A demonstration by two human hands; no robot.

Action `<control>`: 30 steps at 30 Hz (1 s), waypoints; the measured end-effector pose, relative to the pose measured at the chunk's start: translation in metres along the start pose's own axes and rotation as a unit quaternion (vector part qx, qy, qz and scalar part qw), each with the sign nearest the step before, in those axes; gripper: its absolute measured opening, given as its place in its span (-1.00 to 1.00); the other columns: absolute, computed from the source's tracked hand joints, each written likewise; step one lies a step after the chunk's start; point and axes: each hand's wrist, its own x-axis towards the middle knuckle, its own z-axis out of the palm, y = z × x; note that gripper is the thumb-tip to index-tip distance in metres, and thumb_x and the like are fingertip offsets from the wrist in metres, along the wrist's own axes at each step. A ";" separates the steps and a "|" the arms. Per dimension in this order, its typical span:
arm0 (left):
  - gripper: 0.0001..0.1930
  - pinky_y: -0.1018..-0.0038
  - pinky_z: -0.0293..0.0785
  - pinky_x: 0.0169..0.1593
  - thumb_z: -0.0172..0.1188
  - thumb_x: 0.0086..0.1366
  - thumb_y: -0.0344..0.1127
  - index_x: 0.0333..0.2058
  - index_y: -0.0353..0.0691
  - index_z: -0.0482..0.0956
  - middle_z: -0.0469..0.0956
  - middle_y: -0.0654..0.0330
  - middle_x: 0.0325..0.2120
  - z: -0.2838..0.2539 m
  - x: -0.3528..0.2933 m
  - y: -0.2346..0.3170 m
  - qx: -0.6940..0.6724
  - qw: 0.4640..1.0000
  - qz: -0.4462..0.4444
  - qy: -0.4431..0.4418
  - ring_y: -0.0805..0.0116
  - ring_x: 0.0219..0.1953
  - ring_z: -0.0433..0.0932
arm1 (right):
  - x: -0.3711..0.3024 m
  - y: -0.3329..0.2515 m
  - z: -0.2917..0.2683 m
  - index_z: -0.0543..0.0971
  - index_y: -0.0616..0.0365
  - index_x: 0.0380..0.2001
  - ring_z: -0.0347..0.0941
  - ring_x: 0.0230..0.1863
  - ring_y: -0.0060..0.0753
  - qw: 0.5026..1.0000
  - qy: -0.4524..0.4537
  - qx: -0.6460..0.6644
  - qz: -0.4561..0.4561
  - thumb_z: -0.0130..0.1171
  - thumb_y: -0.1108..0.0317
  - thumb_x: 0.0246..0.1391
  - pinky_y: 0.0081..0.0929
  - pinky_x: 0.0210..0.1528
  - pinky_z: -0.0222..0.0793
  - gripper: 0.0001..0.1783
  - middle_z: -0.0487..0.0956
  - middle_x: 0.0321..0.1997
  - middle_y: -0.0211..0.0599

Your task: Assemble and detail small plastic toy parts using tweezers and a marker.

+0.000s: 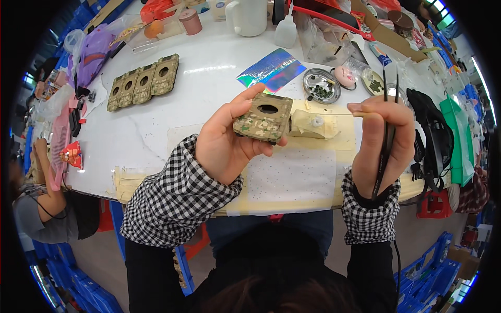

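Fingers of the left hand [224,143] curl closed around a camouflage plate [264,118]. Just right of it, the right hand [383,138] pinches black tweezers [386,141] shut.

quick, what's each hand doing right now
Left hand: closed on a camouflage-patterned case, held above the table.
Right hand: closed on black tweezers, with a thin stick pinched in the fingers.

Bare table [209,99] ahead — metal dish [321,85] crowds the right.
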 end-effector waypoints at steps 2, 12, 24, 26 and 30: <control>-0.42 0.47 0.51 -0.37 -0.27 0.31 -0.21 0.29 -0.27 0.04 0.43 -0.06 -0.01 0.000 -0.001 0.000 -0.005 1.000 -0.003 -0.002 0.13 -0.30 0.57 | -0.004 0.002 0.008 0.38 0.28 -0.29 0.46 -0.28 -0.43 0.996 -0.039 0.075 -0.004 -0.04 0.40 0.25 -0.52 -0.13 0.37 -0.87 0.53 -0.36 -0.17; -0.44 0.37 0.59 -0.40 -0.21 0.33 -0.23 0.27 -0.28 -0.01 0.43 -0.10 -0.03 -0.008 0.001 -0.005 -0.049 0.996 0.006 -0.068 -0.02 -0.29 0.59 | -0.009 -0.009 0.039 0.37 0.28 -0.27 0.50 -0.27 -0.57 0.939 -0.044 0.309 0.147 0.00 0.43 0.25 -0.67 -0.19 0.39 -0.88 0.48 -0.37 -0.31; -0.41 0.47 0.40 -0.43 -0.25 0.28 -0.17 0.27 -0.24 0.10 0.43 0.02 -0.04 0.006 -0.002 -0.003 0.029 1.000 0.001 -0.005 0.16 -0.34 0.52 | -0.009 -0.007 0.038 0.39 0.27 -0.29 0.48 -0.31 -0.60 0.946 -0.062 0.285 0.140 0.02 0.42 0.24 -0.67 -0.21 0.38 -0.88 0.51 -0.38 -0.29; -0.41 0.48 0.40 -0.43 -0.25 0.28 -0.17 0.27 -0.24 0.10 0.43 0.02 -0.04 0.005 -0.002 -0.003 0.031 1.000 0.002 -0.004 0.15 -0.34 0.52 | -0.009 -0.008 0.038 0.39 0.27 -0.29 0.48 -0.30 -0.60 0.946 -0.063 0.284 0.143 0.02 0.42 0.24 -0.67 -0.20 0.38 -0.88 0.52 -0.38 -0.29; -0.41 0.47 0.40 -0.43 -0.25 0.28 -0.17 0.27 -0.23 0.09 0.42 0.02 -0.03 0.006 -0.003 -0.003 0.034 0.999 0.002 -0.005 0.15 -0.33 0.52 | -0.009 -0.009 0.038 0.38 0.27 -0.29 0.48 -0.30 -0.60 0.944 -0.064 0.285 0.150 0.01 0.43 0.24 -0.68 -0.21 0.38 -0.89 0.52 -0.38 -0.29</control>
